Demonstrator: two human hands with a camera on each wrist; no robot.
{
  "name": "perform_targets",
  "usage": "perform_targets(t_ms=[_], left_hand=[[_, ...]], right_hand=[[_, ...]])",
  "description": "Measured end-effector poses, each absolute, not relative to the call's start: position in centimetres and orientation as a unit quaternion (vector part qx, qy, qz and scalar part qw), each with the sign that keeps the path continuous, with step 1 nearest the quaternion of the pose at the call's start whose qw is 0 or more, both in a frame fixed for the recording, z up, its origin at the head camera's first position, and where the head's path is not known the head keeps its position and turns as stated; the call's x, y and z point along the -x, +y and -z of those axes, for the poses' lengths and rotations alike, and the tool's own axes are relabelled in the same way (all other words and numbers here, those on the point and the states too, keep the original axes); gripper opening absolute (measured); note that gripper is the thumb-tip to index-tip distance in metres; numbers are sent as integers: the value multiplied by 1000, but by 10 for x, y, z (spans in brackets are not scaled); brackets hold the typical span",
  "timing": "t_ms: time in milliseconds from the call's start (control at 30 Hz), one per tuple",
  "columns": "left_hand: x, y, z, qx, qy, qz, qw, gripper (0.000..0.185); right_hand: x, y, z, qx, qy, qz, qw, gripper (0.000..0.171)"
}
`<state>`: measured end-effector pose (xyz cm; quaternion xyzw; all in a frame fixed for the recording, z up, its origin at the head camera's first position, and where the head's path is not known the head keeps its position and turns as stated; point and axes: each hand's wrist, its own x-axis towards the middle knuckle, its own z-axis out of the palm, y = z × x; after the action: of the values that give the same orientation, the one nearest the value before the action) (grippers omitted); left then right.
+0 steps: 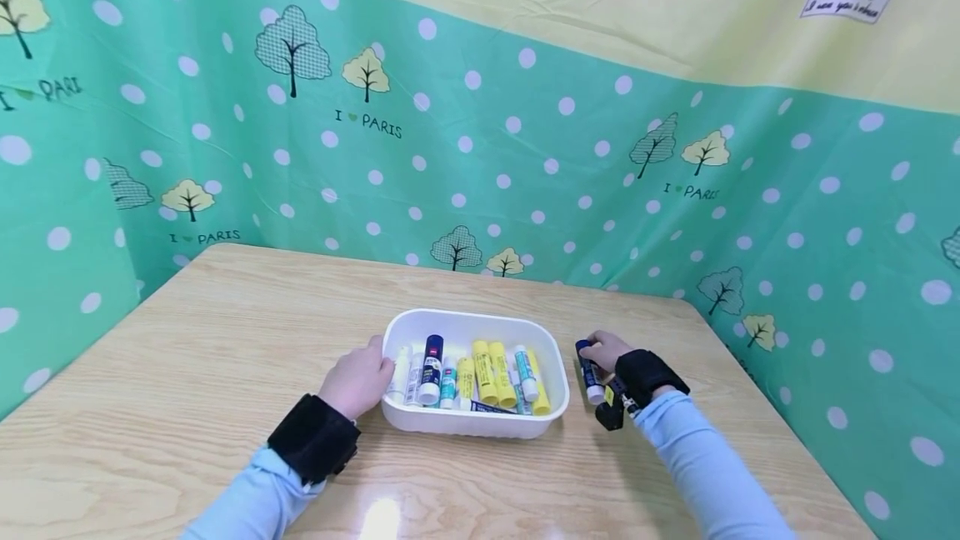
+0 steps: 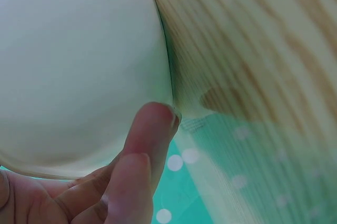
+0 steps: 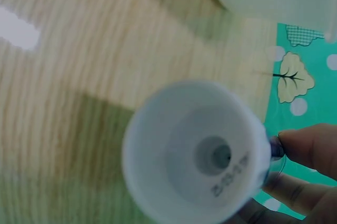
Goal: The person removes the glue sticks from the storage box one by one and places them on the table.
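A white plastic bin (image 1: 480,422) stands on the table, filled with several glue sticks lying side by side: yellow ones (image 1: 483,373), a dark blue one (image 1: 432,369), teal-and-white ones (image 1: 527,373) and white ones. My left hand (image 1: 358,377) holds the bin's left end; in the left wrist view its fingers (image 2: 150,134) lie against the bin's outer wall. To the right of the bin, my right hand (image 1: 606,350) pinches a dark blue glue stick (image 1: 589,373) with a white base. The right wrist view shows that hollow white base (image 3: 184,150) close up, with stamped digits inside.
The wooden table (image 1: 247,340) extends on both sides of the bin. A green and yellow printed curtain (image 1: 465,148) hangs behind the table and along its sides. Glare (image 1: 381,515) shows at the near edge.
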<state>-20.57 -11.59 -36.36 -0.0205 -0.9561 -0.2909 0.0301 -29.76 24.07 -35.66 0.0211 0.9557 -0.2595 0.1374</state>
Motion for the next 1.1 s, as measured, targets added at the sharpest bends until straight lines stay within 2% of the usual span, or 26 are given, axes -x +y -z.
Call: perform_targets(t_ms=[233,467,667,1100], left_hand=[[205,-116,362,22,-955,295,29,43],[204,-117,364,21,-954,297,35,43],[204,-116,364,21,-954,298,33,44],[204,-115,364,18,-954,296,32,43]], right_hand=[[294,240,359,-43,956,260,133,38],[288,233,362,-40,956,249,152,39],[288,232,368,-47,958,248,135,38],[289,230,367,-57,962,230,137,40]])
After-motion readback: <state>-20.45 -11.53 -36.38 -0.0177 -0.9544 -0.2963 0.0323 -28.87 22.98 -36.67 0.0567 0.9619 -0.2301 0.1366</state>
